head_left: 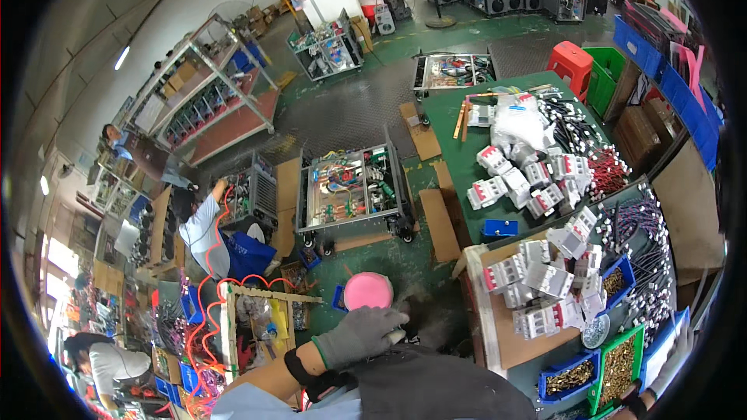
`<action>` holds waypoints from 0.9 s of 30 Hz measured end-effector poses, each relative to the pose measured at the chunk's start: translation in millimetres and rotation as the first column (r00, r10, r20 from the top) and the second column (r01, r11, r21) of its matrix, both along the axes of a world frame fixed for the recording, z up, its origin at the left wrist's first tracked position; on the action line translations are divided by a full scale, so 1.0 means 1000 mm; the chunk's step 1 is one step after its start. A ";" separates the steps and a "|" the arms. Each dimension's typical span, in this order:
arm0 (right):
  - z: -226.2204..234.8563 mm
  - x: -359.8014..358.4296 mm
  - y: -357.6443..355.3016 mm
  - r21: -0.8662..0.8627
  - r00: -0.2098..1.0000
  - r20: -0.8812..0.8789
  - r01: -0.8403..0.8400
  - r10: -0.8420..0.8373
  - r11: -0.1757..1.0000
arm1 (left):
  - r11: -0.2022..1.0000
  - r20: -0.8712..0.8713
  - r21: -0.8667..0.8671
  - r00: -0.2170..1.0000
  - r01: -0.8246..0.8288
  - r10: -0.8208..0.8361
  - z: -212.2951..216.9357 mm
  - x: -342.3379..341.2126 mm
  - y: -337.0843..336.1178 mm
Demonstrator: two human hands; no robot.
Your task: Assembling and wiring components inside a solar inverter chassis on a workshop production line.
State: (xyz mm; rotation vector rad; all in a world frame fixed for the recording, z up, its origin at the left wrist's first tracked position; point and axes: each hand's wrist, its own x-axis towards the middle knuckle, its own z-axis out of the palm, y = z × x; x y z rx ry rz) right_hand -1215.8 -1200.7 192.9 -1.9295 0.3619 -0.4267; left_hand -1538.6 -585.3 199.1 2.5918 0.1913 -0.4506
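Dark cloth (443,381) lies under the curled left hand (359,337) (contents unclear), round pink top (368,292) then green floor gap (372,262) beyond, table edge (490,334) rightward, right hand (675,359) (grip unreadable) near 1 green bin (640,346).

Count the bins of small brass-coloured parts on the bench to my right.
3: the near blue bin, the green bin just right of it, and the far blue bin beside the grey-white modules. Others may be hidden.
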 end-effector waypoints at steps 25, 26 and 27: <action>-0.027 -0.075 0.847 0.565 -0.413 -0.327 -0.806 0.850 -0.174 | 0.109 -0.325 -0.832 0.638 -0.544 0.698 -0.070 0.057 0.297; -0.038 -0.068 0.861 0.524 -0.417 -0.292 -0.823 0.861 -0.221 | 0.066 -0.281 -0.853 0.562 -0.518 0.778 -0.068 0.065 0.307; -0.041 -0.060 0.879 0.445 -0.433 -0.284 -0.850 0.855 -0.282 | 0.341 -0.055 -0.770 0.589 -0.539 0.806 -0.068 0.069 0.316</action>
